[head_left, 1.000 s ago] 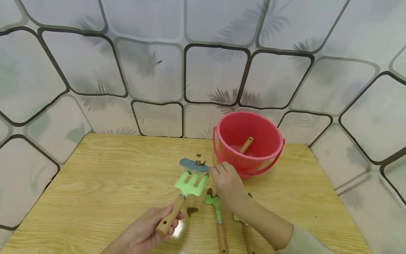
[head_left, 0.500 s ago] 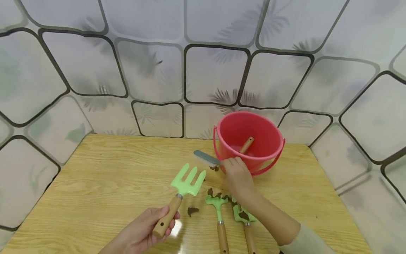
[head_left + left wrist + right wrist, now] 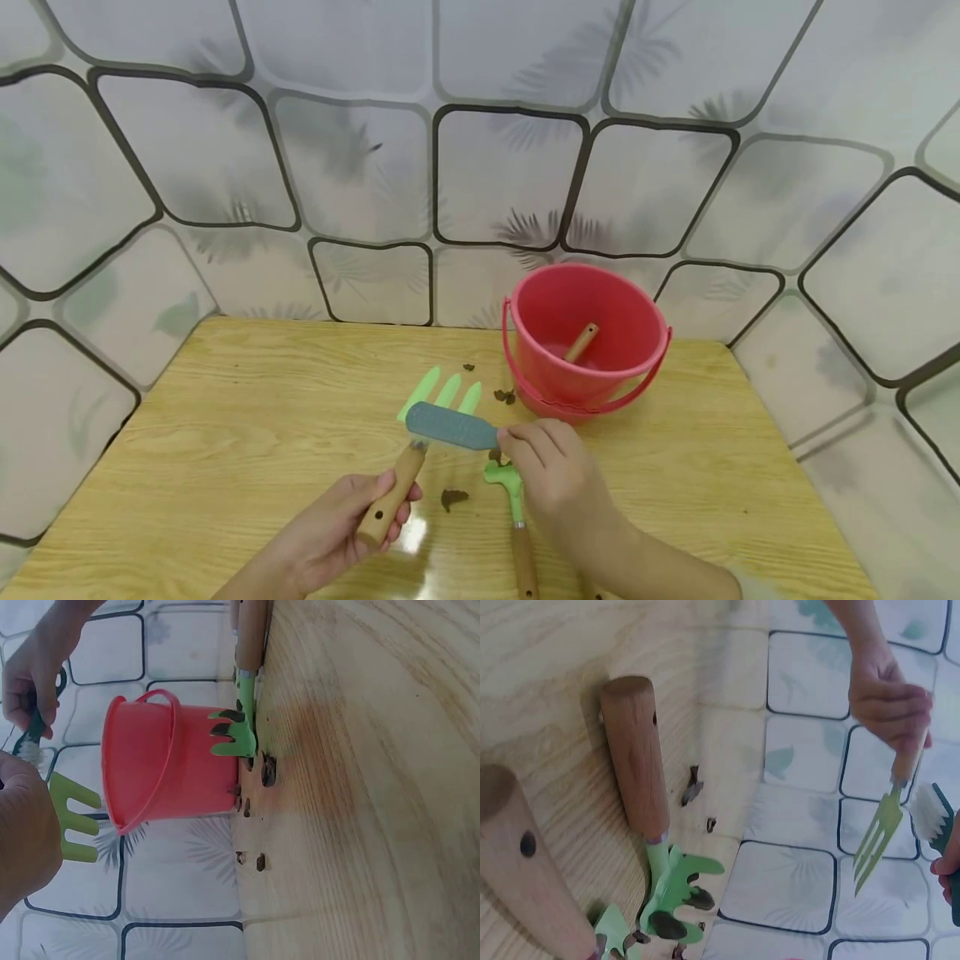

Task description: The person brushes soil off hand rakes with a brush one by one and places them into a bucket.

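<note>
My left hand (image 3: 337, 525) grips the wooden handle of a small green hand fork (image 3: 423, 392), its three tines pointing up and away. My right hand (image 3: 566, 483) pinches the handle of a brush (image 3: 450, 427) with a blue-grey back. In the head view the brush lies across the base of the tines and hides it. White bristles (image 3: 930, 814) face the fork in the right wrist view; whether they touch it I cannot tell. Below, a green hand rake (image 3: 517, 504) with dark clumps on its tines lies on the table.
A red bucket (image 3: 540, 358) stands at the back right, a wooden handle (image 3: 581, 342) leaning inside. Several brown clumps (image 3: 453, 498) are scattered on the wooden table (image 3: 247, 417). Another wooden-handled green tool (image 3: 532, 855) lies beside the rake, mostly hidden by my right arm in the head view.
The brush went from the fork's tines towards the bucket, then came back left and nearer, over the fork's base. My left hand has lowered slightly, keeping the fork.
</note>
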Demonstrator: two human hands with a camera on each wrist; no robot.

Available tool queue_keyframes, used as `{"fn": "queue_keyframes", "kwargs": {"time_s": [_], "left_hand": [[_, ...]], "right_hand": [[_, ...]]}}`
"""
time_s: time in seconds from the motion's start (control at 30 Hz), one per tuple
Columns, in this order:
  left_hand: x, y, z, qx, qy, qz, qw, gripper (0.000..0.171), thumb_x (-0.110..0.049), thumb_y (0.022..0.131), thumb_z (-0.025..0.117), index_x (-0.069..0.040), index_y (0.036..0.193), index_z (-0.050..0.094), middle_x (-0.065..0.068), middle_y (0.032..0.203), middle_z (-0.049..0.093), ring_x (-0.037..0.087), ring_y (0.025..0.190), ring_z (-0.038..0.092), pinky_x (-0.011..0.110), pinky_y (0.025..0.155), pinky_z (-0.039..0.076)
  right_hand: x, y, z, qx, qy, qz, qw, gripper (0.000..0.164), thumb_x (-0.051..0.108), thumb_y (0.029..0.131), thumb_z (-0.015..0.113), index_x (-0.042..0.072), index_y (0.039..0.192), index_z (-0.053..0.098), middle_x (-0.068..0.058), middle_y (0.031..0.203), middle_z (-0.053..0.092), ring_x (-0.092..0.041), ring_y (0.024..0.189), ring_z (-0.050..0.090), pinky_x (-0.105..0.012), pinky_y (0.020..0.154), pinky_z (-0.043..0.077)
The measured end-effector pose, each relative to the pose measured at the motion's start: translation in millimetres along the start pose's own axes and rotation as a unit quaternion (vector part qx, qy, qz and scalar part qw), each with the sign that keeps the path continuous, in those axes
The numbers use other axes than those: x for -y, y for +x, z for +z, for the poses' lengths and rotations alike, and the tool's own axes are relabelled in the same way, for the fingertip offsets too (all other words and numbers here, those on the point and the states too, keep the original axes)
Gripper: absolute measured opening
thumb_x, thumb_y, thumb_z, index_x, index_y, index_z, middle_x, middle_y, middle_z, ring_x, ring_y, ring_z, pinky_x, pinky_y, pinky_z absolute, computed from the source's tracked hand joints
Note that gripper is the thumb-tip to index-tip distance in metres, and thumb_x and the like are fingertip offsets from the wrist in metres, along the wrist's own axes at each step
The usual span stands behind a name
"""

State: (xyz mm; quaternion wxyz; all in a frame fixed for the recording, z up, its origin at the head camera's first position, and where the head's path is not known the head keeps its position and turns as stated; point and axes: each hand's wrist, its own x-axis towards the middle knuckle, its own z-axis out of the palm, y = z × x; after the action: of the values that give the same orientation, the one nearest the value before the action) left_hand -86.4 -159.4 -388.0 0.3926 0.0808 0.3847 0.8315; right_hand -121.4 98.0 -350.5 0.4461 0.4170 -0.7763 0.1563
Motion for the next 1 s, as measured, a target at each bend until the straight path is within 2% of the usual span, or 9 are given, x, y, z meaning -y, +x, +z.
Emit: {"fn": "queue_keyframes", "kwargs": {"time_s": [0.2, 0.33, 0.47, 0.63, 0.73, 0.8, 0.87, 1.0], "left_hand": [[-0.7, 1.2, 1.9, 0.021, 0.020, 0.013, 0.9995, 0.035, -0.026, 0.105, 0.033, -0.008, 0.107, 0.063, -0.006, 0.089, 0.067, 0.000, 0.077, 0.064, 0.012, 0.068, 0.052], [2.1, 1.2, 1.1, 0.049, 0.039, 0.024, 0.9977, 0.036, -0.019, 0.104, 0.031, -0.008, 0.107, 0.065, -0.006, 0.090, 0.066, -0.001, 0.078, 0.063, 0.012, 0.069, 0.052], [4.4, -1.1, 1.4, 0.053, 0.053, 0.023, 0.9969, 0.033, -0.016, 0.103, 0.033, -0.008, 0.105, 0.065, -0.007, 0.089, 0.065, 0.000, 0.078, 0.062, 0.012, 0.069, 0.052], [8.0, -2.7, -2.5, 0.055, 0.055, 0.018, 0.9968, 0.034, -0.014, 0.103, 0.032, -0.009, 0.104, 0.066, -0.008, 0.087, 0.065, -0.001, 0.077, 0.062, 0.011, 0.068, 0.051], [9.1, -2.1, -7.9, 0.052, 0.051, 0.026, 0.9970, 0.035, -0.013, 0.103, 0.030, -0.009, 0.104, 0.065, -0.007, 0.088, 0.066, -0.001, 0.077, 0.062, 0.010, 0.067, 0.051], [8.7, -2.0, -11.7, 0.040, 0.060, 0.030, 0.9969, 0.035, -0.013, 0.103, 0.031, -0.009, 0.104, 0.065, -0.007, 0.088, 0.066, -0.001, 0.076, 0.063, 0.011, 0.066, 0.052], [8.2, -1.2, -14.2, 0.016, 0.092, 0.037, 0.9950, 0.032, -0.013, 0.102, 0.034, -0.009, 0.102, 0.067, -0.006, 0.085, 0.067, 0.000, 0.074, 0.063, 0.013, 0.065, 0.053], [5.5, -1.0, -16.7, -0.054, 0.170, 0.039, 0.9832, 0.024, -0.015, 0.099, 0.046, -0.006, 0.098, 0.068, -0.004, 0.081, 0.067, 0.004, 0.072, 0.063, 0.017, 0.064, 0.054]], "right_hand": [[10, 8, -1, -0.033, -0.006, -0.014, 0.999, 0.031, 0.004, 0.099, 0.045, -0.004, 0.080, 0.068, -0.011, 0.076, 0.067, -0.022, 0.068, 0.057, -0.027, 0.063, 0.050], [8, 5, 6, -0.031, -0.027, -0.016, 0.999, 0.030, 0.001, 0.099, 0.044, -0.006, 0.082, 0.067, -0.013, 0.076, 0.067, -0.023, 0.066, 0.057, -0.028, 0.063, 0.049], [-2, -5, 15, -0.021, -0.066, -0.014, 0.998, 0.030, -0.001, 0.099, 0.042, -0.007, 0.084, 0.067, -0.014, 0.077, 0.067, -0.024, 0.068, 0.057, -0.029, 0.064, 0.049], [-21, -20, 29, 0.021, -0.107, 0.005, 0.994, 0.028, 0.000, 0.099, 0.042, -0.007, 0.086, 0.067, -0.014, 0.077, 0.066, -0.025, 0.068, 0.056, -0.029, 0.061, 0.048], [-33, -24, 37, 0.067, -0.129, 0.028, 0.989, 0.016, -0.002, 0.093, 0.052, -0.006, 0.084, 0.065, -0.014, 0.076, 0.065, -0.026, 0.067, 0.054, -0.029, 0.057, 0.046], [-40, -24, 42, 0.092, -0.140, 0.040, 0.985, 0.008, -0.004, 0.089, 0.059, -0.006, 0.082, 0.063, -0.015, 0.075, 0.064, -0.027, 0.067, 0.054, -0.030, 0.055, 0.045], [-45, -25, 44, 0.106, -0.146, 0.050, 0.982, 0.004, -0.006, 0.084, 0.063, -0.006, 0.080, 0.062, -0.016, 0.075, 0.064, -0.028, 0.067, 0.054, -0.031, 0.054, 0.045], [-51, -29, 42, 0.116, -0.137, 0.071, 0.981, 0.004, -0.008, 0.083, 0.063, -0.006, 0.080, 0.061, -0.017, 0.074, 0.063, -0.029, 0.067, 0.054, -0.033, 0.055, 0.046]]}}
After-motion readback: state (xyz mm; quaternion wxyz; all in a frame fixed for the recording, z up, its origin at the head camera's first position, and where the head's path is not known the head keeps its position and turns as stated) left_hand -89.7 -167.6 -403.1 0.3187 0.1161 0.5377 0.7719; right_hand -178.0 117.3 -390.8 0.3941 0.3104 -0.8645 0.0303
